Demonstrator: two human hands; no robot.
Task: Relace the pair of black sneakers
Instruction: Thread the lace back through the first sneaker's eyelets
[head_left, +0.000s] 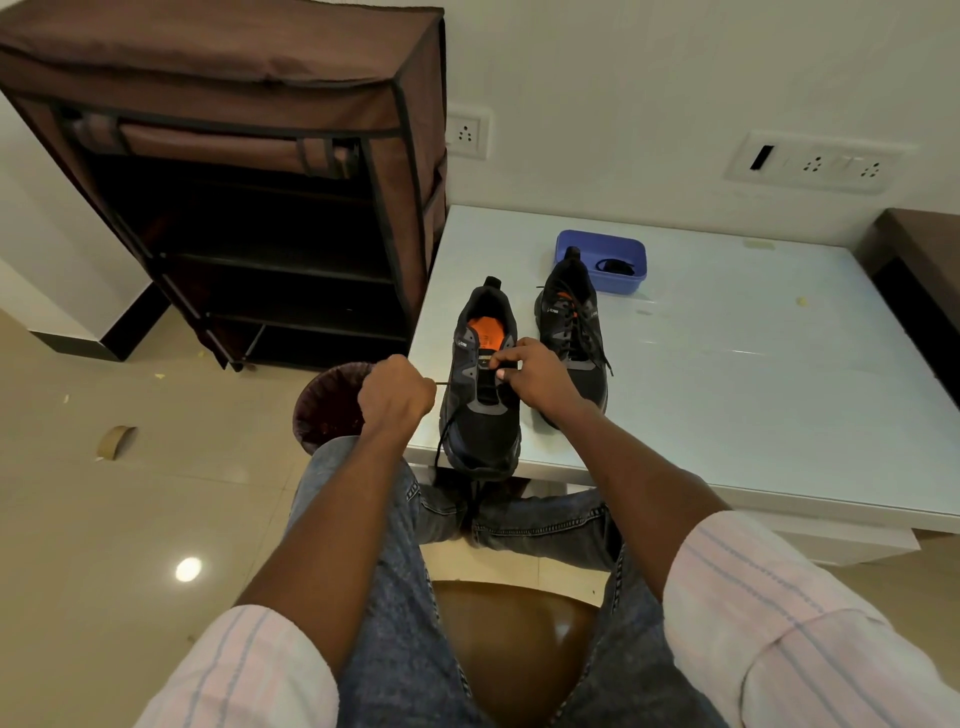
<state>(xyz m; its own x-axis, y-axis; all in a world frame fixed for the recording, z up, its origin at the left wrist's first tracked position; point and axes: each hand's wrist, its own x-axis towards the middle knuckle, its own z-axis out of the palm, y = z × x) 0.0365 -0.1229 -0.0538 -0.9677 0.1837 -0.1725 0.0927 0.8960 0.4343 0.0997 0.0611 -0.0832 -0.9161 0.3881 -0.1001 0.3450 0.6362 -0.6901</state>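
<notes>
**Two sneakers, one lace in hand**

We count two black sneakers on the tabletop (727, 364); their small side logos are too blurred to read. The near sneaker (480, 395) lies between our hands, at the tabletop's front edge. Our left hand (395, 397) is clenched on its lace (444, 436), just left of it. Our right hand (535, 376) pinches at its eyelets. The laced sneaker (571, 332) stands just right, before one blue tray (602, 260).
</notes>
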